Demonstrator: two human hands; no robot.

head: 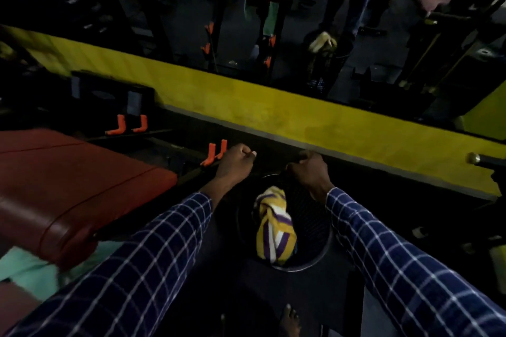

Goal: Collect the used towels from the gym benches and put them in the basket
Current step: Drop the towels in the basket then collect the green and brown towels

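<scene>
- Towel (275, 227), striped yellow, purple and white, lies bunched inside the basket (315, 254), leaning against its near-left wall.
- The basket is round, black and meshed, and stands on the dark floor (301, 295) just right of the bench's end, near the yellow band (273, 107) along the floor's far edge.
- The left hand (235, 164) reaches out by the far-left side of the basket's rim. Its fingers are curled under, but the scene is too dark to tell whether this grip closes on anything.
- The right hand (309, 172) is over the far rim with its knuckles up and fingers curled. It cannot be told whether its grip holds the rim.
- Both arms wear blue checked sleeves (397, 268).
- A red padded bench (68, 186) fills the left side, and orange hooks (216, 152) stand on its frame just beside the left hand.
- A teal cloth (24, 268) lies on the floor under the bench's near end.
- A bare foot (290, 320) shows at the bottom edge.
</scene>
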